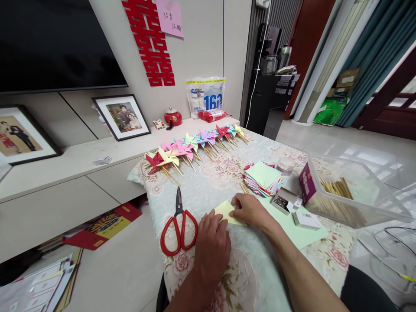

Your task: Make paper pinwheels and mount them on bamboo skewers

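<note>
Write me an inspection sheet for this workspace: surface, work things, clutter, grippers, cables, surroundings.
Surface: floral cloth.
Job's things: yellow paper; scissors, left of the hands; paper stack; row of pinwheels; sticks in a clear tub.
Clutter: open box with metal bits; white box on a green sheet.
Grippers: bare hands; left hand and right hand both touch the yellow paper.
Cables: white cable hanging behind; tangled cables on the floor, right.
Surroundings: TV, framed photos, teal curtain.
</note>
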The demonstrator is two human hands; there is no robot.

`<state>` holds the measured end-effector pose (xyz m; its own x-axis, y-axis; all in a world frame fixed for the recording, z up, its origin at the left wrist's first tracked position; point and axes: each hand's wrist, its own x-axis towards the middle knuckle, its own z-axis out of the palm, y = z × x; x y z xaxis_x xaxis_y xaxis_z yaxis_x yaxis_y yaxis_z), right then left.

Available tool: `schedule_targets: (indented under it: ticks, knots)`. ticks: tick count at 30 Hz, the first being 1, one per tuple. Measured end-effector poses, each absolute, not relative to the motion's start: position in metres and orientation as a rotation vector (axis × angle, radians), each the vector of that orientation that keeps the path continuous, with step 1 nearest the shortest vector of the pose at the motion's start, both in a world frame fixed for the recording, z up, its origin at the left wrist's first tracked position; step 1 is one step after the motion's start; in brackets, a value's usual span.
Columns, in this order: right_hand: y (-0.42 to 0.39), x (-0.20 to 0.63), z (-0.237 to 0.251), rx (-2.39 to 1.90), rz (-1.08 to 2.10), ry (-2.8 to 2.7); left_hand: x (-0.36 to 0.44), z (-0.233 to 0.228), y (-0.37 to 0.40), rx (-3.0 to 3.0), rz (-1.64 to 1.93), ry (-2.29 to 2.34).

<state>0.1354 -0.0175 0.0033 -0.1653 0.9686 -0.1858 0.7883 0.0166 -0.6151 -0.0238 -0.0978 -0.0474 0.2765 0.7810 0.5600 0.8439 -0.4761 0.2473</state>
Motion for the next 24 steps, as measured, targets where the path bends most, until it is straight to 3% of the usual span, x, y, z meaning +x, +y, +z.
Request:
schedule_targets:
  ticks: [7, 13, 17, 24]
  knots:
    - [-0.015, 0.140, 0.000, -1.664, 1.029, -1.892, -0.026, -0.039, -0.095, -2.381, -1.238, -1.538]
    - [-0.009, 0.143, 0.008, -1.539, 1.024, -1.584, -0.022, -0.013, -0.067, -1.950, -2.061, -2.164]
    - [-0.008, 0.142, 0.011, -1.350, 1.192, -1.248, -0.006, -0.007, -0.041, -1.650, -2.517, -2.597]
    - [-0.009, 0.137, 0.010, -1.257, 1.356, -1.082, 0.006, -0.012, -0.032, -1.845, -2.812, -2.364]
